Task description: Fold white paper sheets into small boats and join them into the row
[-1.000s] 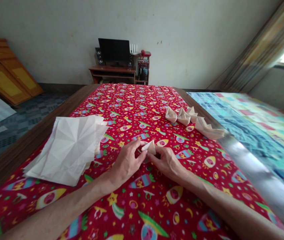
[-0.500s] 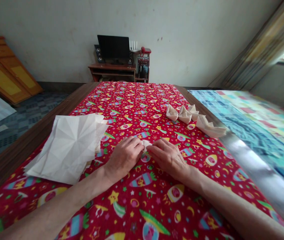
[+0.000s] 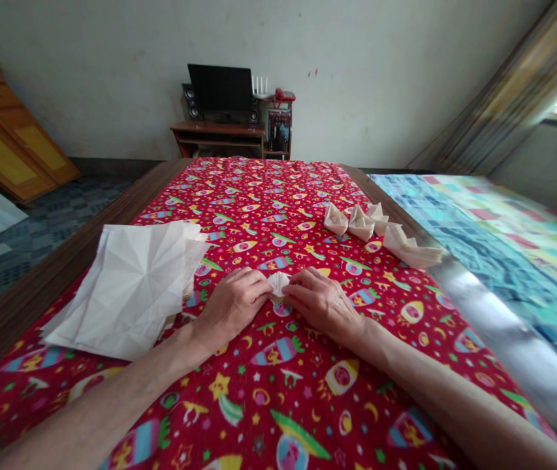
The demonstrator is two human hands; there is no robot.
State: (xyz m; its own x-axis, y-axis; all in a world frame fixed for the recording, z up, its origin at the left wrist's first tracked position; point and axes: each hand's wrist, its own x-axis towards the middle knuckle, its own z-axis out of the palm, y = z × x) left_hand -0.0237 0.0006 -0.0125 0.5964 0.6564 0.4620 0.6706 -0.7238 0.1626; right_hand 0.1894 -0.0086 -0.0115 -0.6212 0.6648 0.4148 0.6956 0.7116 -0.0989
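A small folded white paper is pinched between my two hands over the middle of the red patterned cloth. My left hand grips its left side, fingers closed. On the opposite side, my right hand holds the paper's edge between thumb and fingers. Much of the paper is hidden behind the fingertips. To the left lies a stack of creased white paper sheets. Several folded paper boats sit at the right, with a longer nested group of them closest to the table's edge.
Brown wood of the table shows along the cloth's left side. A bed with a checked cover stands at the right. Against the far wall is a desk with a monitor. An orange cabinet stands at the far left.
My hands have drawn slightly apart at the fingertips, and more of the folded paper shows between them. The whole view has shifted a little; the stack and boats lie as before.
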